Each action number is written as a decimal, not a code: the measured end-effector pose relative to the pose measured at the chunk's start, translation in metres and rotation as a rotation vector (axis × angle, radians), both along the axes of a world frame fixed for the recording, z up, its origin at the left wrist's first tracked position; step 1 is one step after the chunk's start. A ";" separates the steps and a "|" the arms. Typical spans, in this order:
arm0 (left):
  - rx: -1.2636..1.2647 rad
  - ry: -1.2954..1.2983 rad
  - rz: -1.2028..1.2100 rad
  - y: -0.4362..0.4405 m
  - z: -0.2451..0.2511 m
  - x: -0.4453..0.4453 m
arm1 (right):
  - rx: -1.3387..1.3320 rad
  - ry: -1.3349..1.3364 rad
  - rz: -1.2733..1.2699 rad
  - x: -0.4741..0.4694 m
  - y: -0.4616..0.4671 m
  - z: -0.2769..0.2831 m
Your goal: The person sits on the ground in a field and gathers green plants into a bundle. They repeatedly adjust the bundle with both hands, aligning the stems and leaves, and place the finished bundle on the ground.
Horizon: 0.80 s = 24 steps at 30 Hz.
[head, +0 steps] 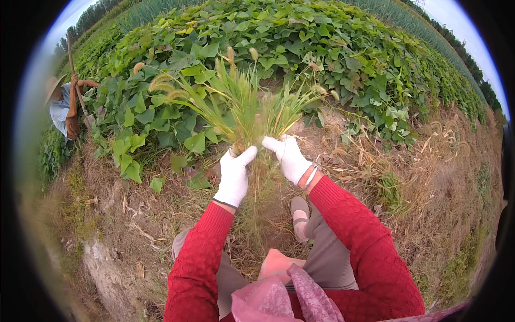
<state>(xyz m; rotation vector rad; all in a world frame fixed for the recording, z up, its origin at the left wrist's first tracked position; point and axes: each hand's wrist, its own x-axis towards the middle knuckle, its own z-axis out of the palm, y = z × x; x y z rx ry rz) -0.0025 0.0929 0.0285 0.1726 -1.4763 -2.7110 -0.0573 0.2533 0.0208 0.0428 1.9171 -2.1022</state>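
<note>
Both my hands wear white knit gloves and meet over the ground before my knees. My left hand (235, 174) grips the stems of a bunch of foxtail grass (237, 102), whose bristly seed heads fan up and outward. Close on its right, my right hand (289, 156) is closed around a smaller bunch of foxtail grass (285, 106). Thin stem ends and roots hang blurred below the hands. A bracelet (310, 178) circles my right wrist.
Dense leafy vines (322, 44) rise ahead. Dry grass (362, 161) lies at the right. A person in a straw hat (60, 104) holds a long-handled tool (76, 80) at the far left. My shoe (299, 217) rests on the soil.
</note>
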 end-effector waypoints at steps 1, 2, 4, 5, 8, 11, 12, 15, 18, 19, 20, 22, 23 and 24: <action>-0.011 0.007 0.004 -0.003 0.000 0.000 | -0.093 0.027 0.010 0.002 -0.007 0.002; -0.021 0.012 0.007 -0.005 -0.001 0.001 | -0.186 0.053 0.018 0.006 -0.014 0.002; -0.106 0.011 0.033 -0.020 -0.007 0.001 | -0.282 0.018 0.071 0.007 -0.022 0.004; -0.117 0.001 0.050 -0.028 -0.009 0.001 | -0.288 0.017 0.080 0.008 -0.025 0.002; -0.157 -0.007 0.083 -0.038 -0.007 -0.001 | -0.351 0.097 0.086 0.006 -0.030 -0.005; -0.252 -0.001 0.089 -0.042 -0.009 0.007 | -0.335 0.091 0.157 0.007 -0.029 0.003; -0.272 0.019 0.066 -0.040 -0.006 0.010 | -0.357 0.104 0.147 0.008 -0.029 0.005; -0.382 0.092 0.036 -0.034 0.006 0.018 | -0.396 0.137 0.130 0.012 -0.033 0.010; -0.357 0.070 -0.011 -0.034 0.009 0.021 | -0.397 0.140 0.134 0.017 -0.034 0.013; -0.347 0.065 -0.036 -0.033 0.007 0.021 | -0.411 0.135 0.132 0.019 -0.035 0.016; -0.337 0.060 -0.060 -0.033 0.004 0.021 | -0.425 0.130 0.130 0.021 -0.036 0.017; -0.311 0.047 -0.061 -0.031 -0.003 0.021 | -0.427 0.117 0.155 0.016 -0.040 0.010; -0.298 0.040 -0.060 -0.028 -0.005 0.021 | -0.429 0.110 0.168 0.015 -0.040 0.007; -0.269 0.029 -0.036 -0.027 -0.002 0.020 | -0.428 0.098 0.175 0.015 -0.042 0.008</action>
